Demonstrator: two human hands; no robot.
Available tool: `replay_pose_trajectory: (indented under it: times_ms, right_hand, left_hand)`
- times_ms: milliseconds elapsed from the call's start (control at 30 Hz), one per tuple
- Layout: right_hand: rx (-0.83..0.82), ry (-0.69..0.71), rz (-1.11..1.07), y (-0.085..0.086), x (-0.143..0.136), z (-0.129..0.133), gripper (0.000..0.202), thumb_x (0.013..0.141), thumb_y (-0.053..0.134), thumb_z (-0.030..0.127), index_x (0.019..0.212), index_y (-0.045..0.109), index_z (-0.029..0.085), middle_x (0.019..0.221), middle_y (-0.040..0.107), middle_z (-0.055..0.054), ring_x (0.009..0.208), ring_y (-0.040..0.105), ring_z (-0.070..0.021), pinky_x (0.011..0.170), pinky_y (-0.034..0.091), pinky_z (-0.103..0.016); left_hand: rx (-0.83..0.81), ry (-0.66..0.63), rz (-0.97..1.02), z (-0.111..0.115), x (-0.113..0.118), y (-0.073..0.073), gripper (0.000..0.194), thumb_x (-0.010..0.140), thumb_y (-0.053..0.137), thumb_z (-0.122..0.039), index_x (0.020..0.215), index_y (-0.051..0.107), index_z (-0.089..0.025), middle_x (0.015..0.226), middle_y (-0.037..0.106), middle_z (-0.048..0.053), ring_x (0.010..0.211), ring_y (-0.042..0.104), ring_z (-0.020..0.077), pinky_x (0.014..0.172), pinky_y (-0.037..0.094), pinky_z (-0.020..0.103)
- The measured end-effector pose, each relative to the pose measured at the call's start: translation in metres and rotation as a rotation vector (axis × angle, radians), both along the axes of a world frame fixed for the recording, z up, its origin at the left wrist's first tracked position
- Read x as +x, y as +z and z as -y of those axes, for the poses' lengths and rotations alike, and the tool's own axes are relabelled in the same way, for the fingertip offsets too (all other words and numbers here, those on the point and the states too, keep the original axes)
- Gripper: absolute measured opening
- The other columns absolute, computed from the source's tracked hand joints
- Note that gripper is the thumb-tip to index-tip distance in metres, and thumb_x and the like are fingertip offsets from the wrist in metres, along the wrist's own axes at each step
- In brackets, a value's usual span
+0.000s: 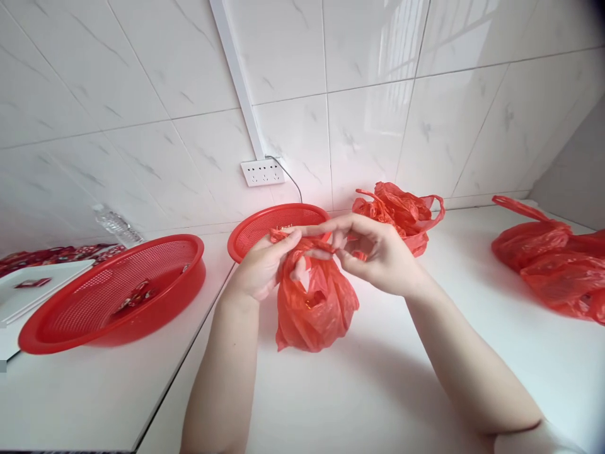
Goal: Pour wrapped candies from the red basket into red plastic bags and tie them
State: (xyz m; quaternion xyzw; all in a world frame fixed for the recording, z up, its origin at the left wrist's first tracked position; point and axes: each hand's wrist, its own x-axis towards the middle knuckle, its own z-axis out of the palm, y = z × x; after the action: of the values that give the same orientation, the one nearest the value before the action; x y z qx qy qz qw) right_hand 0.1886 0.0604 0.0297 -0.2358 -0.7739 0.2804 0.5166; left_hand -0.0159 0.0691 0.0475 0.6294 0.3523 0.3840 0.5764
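A red plastic bag (316,312) with a bulging bottom is at the middle of the white table, its top gathered between my two hands. My left hand (265,265) is closed on the bag's upper left part, with some fingers behind or inside the thin plastic. My right hand (373,252) pinches the twisted top edge from the right, thumb and fingertips together. What fills the bag is mostly hidden; a small shiny gold bit shows through its opening.
A large red mesh basket (189,296) with small wrapped packets stands at left. Behind my hands is another red basket (246,236). More red bags lie at the back (401,208) and right (558,265). A white tray (14,302), a clear bottle (116,224) and a wall socket (263,172) are also there.
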Motion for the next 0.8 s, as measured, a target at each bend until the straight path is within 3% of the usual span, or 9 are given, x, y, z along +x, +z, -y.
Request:
replay_pose_trajectory:
  times_ms: [233,300,400,500,600,700,800]
  right_hand:
    - [0.121,0.165,0.221,0.003,-0.001,0.008,0.034,0.080,0.053,0.004,0.101,0.068,0.025,0.091,0.066,-0.001,0.082,0.059,-0.0142,0.063,0.049,-0.026]
    - [0.099,0.171,0.184,0.001,-0.003,0.005,0.024,0.084,0.057,0.012,0.101,0.068,0.024,0.096,0.067,-0.003,0.090,0.061,-0.0163,0.072,0.053,-0.030]
    - [0.016,0.082,-0.006,-0.005,-0.009,-0.005,0.018,0.088,0.059,0.025,0.105,0.066,0.023,0.114,0.064,-0.006,0.110,0.058,-0.0198,0.089,0.052,-0.035]
    - [-0.172,0.126,-0.143,-0.012,-0.015,-0.015,0.031,0.093,0.053,0.032,0.123,0.057,0.026,0.130,0.057,-0.007,0.117,0.056,-0.0199,0.096,0.050,-0.038]
    - [-0.313,0.270,-0.201,-0.016,-0.019,-0.020,0.037,0.091,0.057,0.035,0.127,0.055,0.026,0.125,0.061,-0.006,0.108,0.061,-0.0182,0.094,0.051,-0.039]
    - [-0.328,0.280,-0.309,-0.015,-0.020,-0.020,0.025,0.082,0.069,0.031,0.105,0.066,0.021,0.104,0.068,-0.004,0.095,0.064,-0.0154,0.087,0.053,-0.033]
    - [-0.385,0.286,-0.381,-0.014,-0.019,-0.019,0.017,0.075,0.075,0.025,0.088,0.066,0.019,0.086,0.066,-0.001,0.079,0.061,-0.0107,0.069,0.051,-0.024]
  left_hand:
    - [0.342,0.027,-0.299,0.013,-0.006,0.004,0.007,0.084,0.060,-0.021,0.085,0.066,-0.017,0.076,0.065,0.002,0.064,0.056,0.0114,0.061,0.045,0.024]
    - [0.590,0.065,-0.498,0.018,-0.005,0.004,0.011,0.080,0.056,-0.011,0.075,0.062,-0.018,0.071,0.061,-0.001,0.063,0.053,0.0106,0.057,0.041,0.023]
    - [1.073,0.263,-0.751,0.019,-0.005,-0.002,0.021,0.077,0.048,-0.003,0.070,0.059,-0.020,0.071,0.062,-0.002,0.063,0.053,0.0109,0.055,0.037,0.023]
    - [1.367,0.402,-0.727,0.015,-0.004,-0.009,0.024,0.081,0.044,-0.002,0.074,0.058,-0.021,0.097,0.068,0.002,0.078,0.061,0.0129,0.061,0.044,0.024]
    - [1.413,0.435,-0.615,0.010,-0.003,-0.011,0.021,0.084,0.046,-0.006,0.075,0.057,-0.021,0.111,0.061,0.006,0.091,0.062,0.0148,0.069,0.050,0.025]
    - [1.394,0.432,-0.608,0.010,-0.001,-0.009,0.018,0.083,0.049,-0.006,0.075,0.057,-0.021,0.100,0.059,0.005,0.085,0.060,0.0134,0.066,0.049,0.024]
    - [1.342,0.329,-0.641,0.012,0.000,-0.007,0.019,0.083,0.049,-0.005,0.074,0.055,-0.020,0.085,0.060,0.001,0.072,0.057,0.0105,0.061,0.045,0.022]
